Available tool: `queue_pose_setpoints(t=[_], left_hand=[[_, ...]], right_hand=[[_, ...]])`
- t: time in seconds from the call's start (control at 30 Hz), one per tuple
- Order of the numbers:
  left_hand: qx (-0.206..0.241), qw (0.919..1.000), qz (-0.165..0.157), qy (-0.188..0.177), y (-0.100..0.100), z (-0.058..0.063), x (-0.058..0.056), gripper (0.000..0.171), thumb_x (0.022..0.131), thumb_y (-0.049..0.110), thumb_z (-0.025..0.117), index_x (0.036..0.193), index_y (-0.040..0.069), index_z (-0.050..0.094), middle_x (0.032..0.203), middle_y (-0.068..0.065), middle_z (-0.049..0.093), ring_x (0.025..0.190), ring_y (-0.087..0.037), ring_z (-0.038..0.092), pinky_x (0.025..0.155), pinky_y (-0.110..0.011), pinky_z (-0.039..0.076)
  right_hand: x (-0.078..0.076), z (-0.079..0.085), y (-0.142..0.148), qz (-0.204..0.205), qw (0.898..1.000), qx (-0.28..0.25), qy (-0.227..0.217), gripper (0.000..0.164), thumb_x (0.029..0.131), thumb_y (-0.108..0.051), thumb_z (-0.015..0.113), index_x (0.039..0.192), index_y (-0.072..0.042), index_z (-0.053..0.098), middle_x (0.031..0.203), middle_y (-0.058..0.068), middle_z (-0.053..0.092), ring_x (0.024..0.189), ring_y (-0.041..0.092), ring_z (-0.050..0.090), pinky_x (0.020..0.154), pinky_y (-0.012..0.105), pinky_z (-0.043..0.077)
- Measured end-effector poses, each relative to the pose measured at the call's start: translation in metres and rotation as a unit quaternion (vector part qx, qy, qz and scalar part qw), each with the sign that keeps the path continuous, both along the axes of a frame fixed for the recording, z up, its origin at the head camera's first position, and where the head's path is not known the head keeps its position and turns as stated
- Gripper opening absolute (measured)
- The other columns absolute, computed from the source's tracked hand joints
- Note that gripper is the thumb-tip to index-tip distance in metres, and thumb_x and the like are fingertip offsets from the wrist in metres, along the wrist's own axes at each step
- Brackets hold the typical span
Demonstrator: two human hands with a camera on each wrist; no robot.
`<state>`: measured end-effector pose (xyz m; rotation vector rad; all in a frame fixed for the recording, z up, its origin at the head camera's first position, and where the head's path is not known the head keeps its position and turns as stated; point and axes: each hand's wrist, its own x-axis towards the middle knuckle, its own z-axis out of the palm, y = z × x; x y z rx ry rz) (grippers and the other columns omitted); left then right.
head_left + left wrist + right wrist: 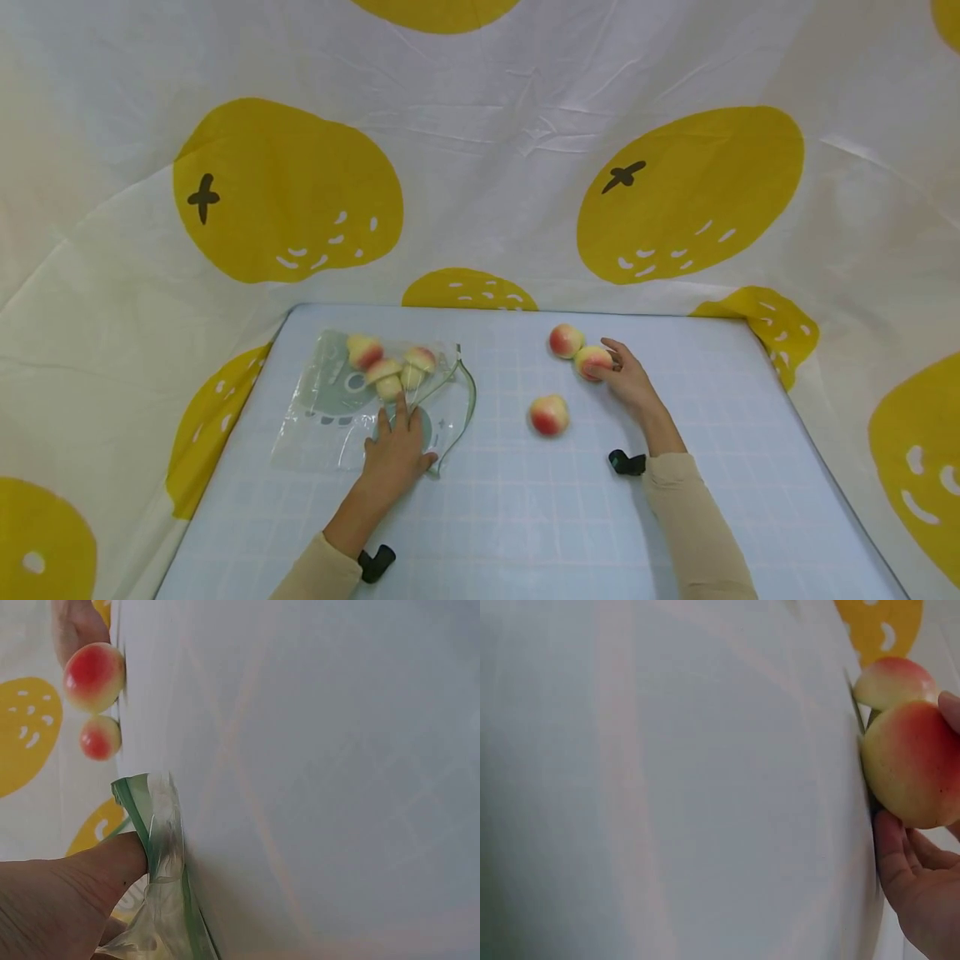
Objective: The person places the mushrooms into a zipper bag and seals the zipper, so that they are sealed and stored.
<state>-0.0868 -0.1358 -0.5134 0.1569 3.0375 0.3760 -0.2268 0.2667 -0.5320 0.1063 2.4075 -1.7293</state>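
My left hand (395, 454) lies with fingers spread on a clear zip bag (300, 450) with a green-edged mouth. In the left wrist view, my thumb (124, 862) is at the bag's green zip edge (135, 806). Several red-and-yellow toy mushrooms (386, 379) with pale stems lie inside the bag. At the back right, my right hand (633, 385) grips another toy mushroom (591, 362), thumb on one side and fingers on the other. Its rounded cap (911, 765) fills the hand in the right wrist view; any stem is hidden.
Just left of the gripped one sits a toy mushroom (566, 341), and another toy mushroom (549, 415) lies nearer, between the hands. The pale checked table (517, 517) meets a hanging white cloth (487, 192) with yellow fruit prints at its back edge.
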Motion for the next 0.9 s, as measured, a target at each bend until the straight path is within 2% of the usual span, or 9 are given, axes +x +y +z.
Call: queue_pose_setpoints(t=[0.2,0.53,0.73,0.9], left_hand=[[0.004,1.0000,0.001,-0.006,-0.001,-0.001,-0.001,0.086,0.080,0.038,0.084,0.142,-0.007,0.045,0.157,-0.032,0.022,0.133,-0.063,0.029,0.080,-0.075,0.043],[0.004,0.9999,0.002,-0.011,-0.001,-0.002,-0.001,0.087,0.080,0.039,0.084,0.143,-0.007,0.044,0.158,-0.031,0.022,0.134,-0.063,0.028,0.080,-0.076,0.043],[0.000,1.0000,0.000,-0.007,-0.001,-0.003,-0.001,0.087,0.081,0.039,0.084,0.143,-0.007,0.044,0.157,-0.032,0.022,0.133,-0.063,0.029,0.080,-0.076,0.042],[0.000,1.0000,0.000,-0.008,-0.001,-0.002,0.000,0.087,0.081,0.038,0.084,0.142,-0.008,0.044,0.157,-0.033,0.021,0.133,-0.063,0.029,0.079,-0.077,0.042]], right_hand=[[0.001,-0.001,0.000,-0.013,1.000,-0.005,-0.004,0.086,0.085,-0.024,0.081,0.154,-0.006,0.033,0.148,0.020,0.040,0.117,0.028,0.047,0.093,0.035,0.038],[0.012,0.000,0.003,-0.033,0.999,0.008,-0.006,0.093,0.083,-0.036,0.084,0.156,-0.013,0.032,0.155,0.015,0.036,0.121,0.032,0.047,0.097,0.041,0.038],[0.023,0.009,0.001,-0.033,0.999,0.012,0.016,0.094,0.081,-0.041,0.084,0.155,-0.015,0.033,0.154,0.013,0.037,0.125,0.034,0.046,0.100,0.045,0.036],[0.032,0.021,-0.003,-0.024,0.999,-0.007,0.042,0.092,0.082,-0.037,0.084,0.155,-0.012,0.033,0.154,0.013,0.036,0.127,0.034,0.044,0.099,0.041,0.038]])
